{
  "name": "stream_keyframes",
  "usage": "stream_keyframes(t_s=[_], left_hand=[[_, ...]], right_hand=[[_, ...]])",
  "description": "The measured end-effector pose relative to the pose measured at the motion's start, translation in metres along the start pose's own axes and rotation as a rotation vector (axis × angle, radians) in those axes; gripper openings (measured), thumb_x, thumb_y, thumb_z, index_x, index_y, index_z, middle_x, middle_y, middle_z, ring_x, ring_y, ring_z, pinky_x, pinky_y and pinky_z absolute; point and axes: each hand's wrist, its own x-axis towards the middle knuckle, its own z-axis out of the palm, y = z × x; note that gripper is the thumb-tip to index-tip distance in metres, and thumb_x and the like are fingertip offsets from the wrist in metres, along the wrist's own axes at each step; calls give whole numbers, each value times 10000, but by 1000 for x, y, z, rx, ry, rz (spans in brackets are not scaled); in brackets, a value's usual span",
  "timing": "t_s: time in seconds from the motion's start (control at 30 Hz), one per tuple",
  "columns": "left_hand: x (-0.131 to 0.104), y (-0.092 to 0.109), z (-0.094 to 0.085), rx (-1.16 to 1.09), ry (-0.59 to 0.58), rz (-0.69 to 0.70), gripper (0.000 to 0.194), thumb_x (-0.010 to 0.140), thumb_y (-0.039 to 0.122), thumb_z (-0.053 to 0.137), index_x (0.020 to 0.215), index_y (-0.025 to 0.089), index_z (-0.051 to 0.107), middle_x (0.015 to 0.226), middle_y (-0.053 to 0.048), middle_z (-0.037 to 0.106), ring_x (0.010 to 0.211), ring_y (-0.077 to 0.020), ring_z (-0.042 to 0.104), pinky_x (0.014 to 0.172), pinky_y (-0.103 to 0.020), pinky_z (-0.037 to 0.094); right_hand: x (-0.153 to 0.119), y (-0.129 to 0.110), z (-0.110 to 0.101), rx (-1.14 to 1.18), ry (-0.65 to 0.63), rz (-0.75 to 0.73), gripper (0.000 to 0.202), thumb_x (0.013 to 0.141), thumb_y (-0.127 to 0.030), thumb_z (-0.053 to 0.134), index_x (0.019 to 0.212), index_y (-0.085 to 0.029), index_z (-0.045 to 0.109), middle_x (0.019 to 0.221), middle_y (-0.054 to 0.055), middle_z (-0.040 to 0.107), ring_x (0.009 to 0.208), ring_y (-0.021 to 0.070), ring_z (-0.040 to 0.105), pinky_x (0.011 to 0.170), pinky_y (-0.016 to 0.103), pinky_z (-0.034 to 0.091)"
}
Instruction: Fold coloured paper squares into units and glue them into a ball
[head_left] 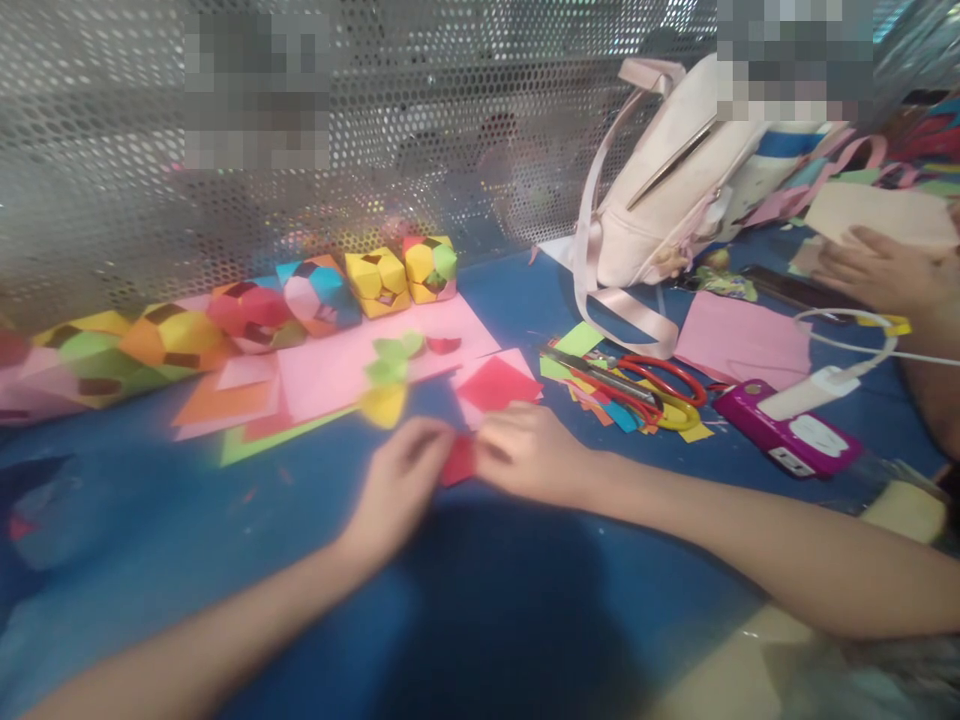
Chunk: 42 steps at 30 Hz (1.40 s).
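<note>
Red paper point(459, 462) is pinched at opposite edges by the left hand point(405, 468) and right hand point(534, 450) over the blue bench point(300, 530); beyond lie pink sheets point(322, 382), then folded paper balls point(375, 272) before a perforated metal screen point(465, 85).

Illumination: moderate. Bright specks show through the perforated panel point(465, 130). A dark shadow point(495, 620) lies on the table point(187, 520), front center. Left edge: blurred, stretched.
</note>
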Motion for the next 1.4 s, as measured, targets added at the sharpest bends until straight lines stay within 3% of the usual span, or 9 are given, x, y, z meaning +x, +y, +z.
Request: stream_keyframes(t_s=[0.17,0.4,0.7,0.87,0.97,1.17,1.4], left_hand=[[0,1,0,20,52,17,213,816,360,522,783,173,619,759,-12,624,704,-149,561,652,-252,445],[0,-6,1,-1,-37,22,154,805,320,557,838,179,608,789,-6,635,686,-127,564,618,-226,435],[0,-6,1,-4,-10,20,125,788,294,560,813,179,601,743,4,633,647,-129,579,593,-221,444],[2,-8,0,18,42,53,100,784,256,547,771,174,603,764,-6,634,706,-141,590,653,-236,458],[2,-10,-1,-10,34,57,86,781,231,535,765,170,593,830,-21,637,755,-149,597,699,-255,464],[2,-10,0,-73,-13,5,73,774,246,547,774,174,558,779,-6,617,725,-148,600,668,-259,472],[4,-16,2,-84,6,38,93,757,226,576,835,187,544,845,1,607,753,-132,601,662,-238,470]], right_hand=[[0,-1,-1,20,-28,24,235,799,-167,425,575,-169,495,521,-4,534,489,109,440,543,256,309],[0,0,-2,76,-89,16,246,816,-146,410,584,-167,488,535,-2,520,514,114,436,545,256,309],[0,1,-1,40,-78,-67,366,936,-176,310,628,-162,507,575,9,525,539,121,437,564,274,296],[1,7,-3,99,-42,17,355,948,-212,318,673,-158,536,611,18,550,579,126,469,596,264,342],[3,21,-3,9,54,73,253,898,-129,356,772,-132,574,760,73,604,715,162,506,658,284,364],[2,40,5,-320,-184,29,205,809,-46,427,729,-123,599,735,89,584,685,192,447,575,305,265],[-1,36,7,-393,-174,25,171,804,-72,456,724,-126,597,742,78,585,695,196,439,584,315,250]])
